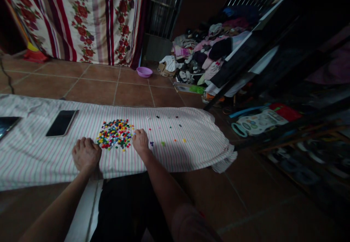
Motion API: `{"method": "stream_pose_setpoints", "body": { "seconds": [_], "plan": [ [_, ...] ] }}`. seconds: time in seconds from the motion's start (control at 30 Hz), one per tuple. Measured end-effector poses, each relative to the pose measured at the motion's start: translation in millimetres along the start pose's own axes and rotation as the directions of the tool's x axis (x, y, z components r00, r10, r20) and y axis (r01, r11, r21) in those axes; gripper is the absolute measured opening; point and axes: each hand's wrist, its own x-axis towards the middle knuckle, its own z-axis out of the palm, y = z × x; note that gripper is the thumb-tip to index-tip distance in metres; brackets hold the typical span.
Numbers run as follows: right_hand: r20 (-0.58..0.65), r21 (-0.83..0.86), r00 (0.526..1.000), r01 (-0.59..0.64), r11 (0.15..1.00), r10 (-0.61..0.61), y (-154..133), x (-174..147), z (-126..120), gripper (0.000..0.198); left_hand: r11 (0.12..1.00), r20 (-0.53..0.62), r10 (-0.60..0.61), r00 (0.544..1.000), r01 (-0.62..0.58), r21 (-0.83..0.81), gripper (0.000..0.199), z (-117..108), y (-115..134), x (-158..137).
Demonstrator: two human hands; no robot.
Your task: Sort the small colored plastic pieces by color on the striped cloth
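A pile of tiny multicoloured pieces (116,134) lies on a striped cloth (115,161). At the pile's right edge is my right hand (140,141), its fingers pinched together; whatever may be between the fingertips is too small to make out. My left hand (86,153) rests on the cloth at the pile's lower left, fingers curled under, with nothing visible in it. To the right of my right hand, small pieces are spread in colour groups, among them dark blue pieces (151,143), light green pieces (163,143), a yellow piece (184,140) and an orange piece (175,140).
A phone (62,123) lies left of the pile, with another dark-screened device (8,125) at the far left. Beyond the cloth, a purple basin (144,72) sits on the tiled floor near a heap of clothes (202,52). A rack stands at the right.
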Motion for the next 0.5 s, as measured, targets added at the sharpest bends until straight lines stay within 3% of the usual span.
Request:
{"method": "stream_pose_setpoints", "body": {
  "seconds": [0.2,0.5],
  "plan": [
    [-0.013,-0.014,0.997,-0.070,0.997,0.070,-8.0,-2.0,-0.7,0.022,1.000,0.007,0.001,1.000,-0.001,0.027,0.039,-5.0,3.9,0.1],
    [-0.018,-0.019,0.998,-0.053,0.998,0.053,-7.0,-3.8,0.7,0.023,1.000,0.006,-0.005,1.000,0.005,-0.026,0.039,-12.8,10.1,-1.1]
  ]
}}
